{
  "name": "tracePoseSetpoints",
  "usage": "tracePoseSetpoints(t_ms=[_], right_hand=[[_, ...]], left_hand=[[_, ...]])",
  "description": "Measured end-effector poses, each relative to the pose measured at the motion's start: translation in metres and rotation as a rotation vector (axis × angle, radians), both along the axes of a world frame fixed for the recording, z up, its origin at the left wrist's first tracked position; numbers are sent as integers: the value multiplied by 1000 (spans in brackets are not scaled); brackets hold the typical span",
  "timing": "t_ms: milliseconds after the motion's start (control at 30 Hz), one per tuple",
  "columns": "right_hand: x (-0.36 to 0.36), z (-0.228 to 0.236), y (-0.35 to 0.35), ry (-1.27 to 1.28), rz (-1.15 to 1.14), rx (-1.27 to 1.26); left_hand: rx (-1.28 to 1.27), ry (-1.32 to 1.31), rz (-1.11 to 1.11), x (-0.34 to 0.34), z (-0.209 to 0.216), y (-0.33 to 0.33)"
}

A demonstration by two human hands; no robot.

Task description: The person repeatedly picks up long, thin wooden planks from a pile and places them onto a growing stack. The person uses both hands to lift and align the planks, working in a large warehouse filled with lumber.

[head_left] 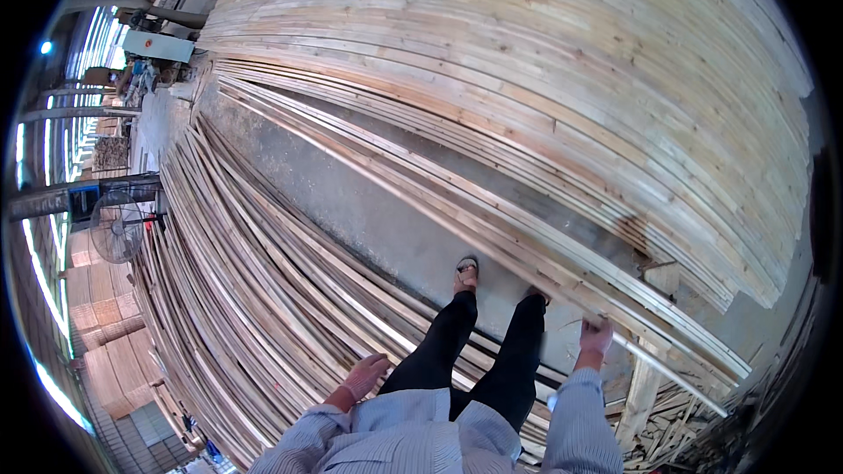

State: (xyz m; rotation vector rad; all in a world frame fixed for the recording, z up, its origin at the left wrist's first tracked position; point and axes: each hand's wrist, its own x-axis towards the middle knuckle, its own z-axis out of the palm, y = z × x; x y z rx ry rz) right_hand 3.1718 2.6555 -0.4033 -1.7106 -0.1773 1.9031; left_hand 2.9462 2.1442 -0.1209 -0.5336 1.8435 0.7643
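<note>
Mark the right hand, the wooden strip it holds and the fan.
Right hand (pixel 596 335), head view: its middle.
Wooden strip (pixel 670 376), head view: length beyond the hand.
Fan (pixel 117 227), head view: round grille.

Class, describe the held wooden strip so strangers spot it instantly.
Below the broad timber stack filling the top, loose strips slant down rightward. The wooden strip passes just ahead of the feet; unlike its neighbours, it is in the right hand.

Here's the pale wooden strip (pixel 468 238), long and slim, running diagonally from upper left to lower right, its near end jutting past the gripping right hand (pixel 596 333).
</note>
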Motion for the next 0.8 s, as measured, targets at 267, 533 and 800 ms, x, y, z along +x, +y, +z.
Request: tracePoseSetpoints(t_ms=[267, 533, 800], right_hand=[[11, 212, -76, 548, 10, 283], [56, 290, -140, 643, 203, 569], [43, 383, -168, 185, 635, 443]], left_hand=[[761, -280, 657, -48, -66, 70], [493, -140, 1002, -62, -27, 161], [425, -130, 989, -59, -24, 139]])
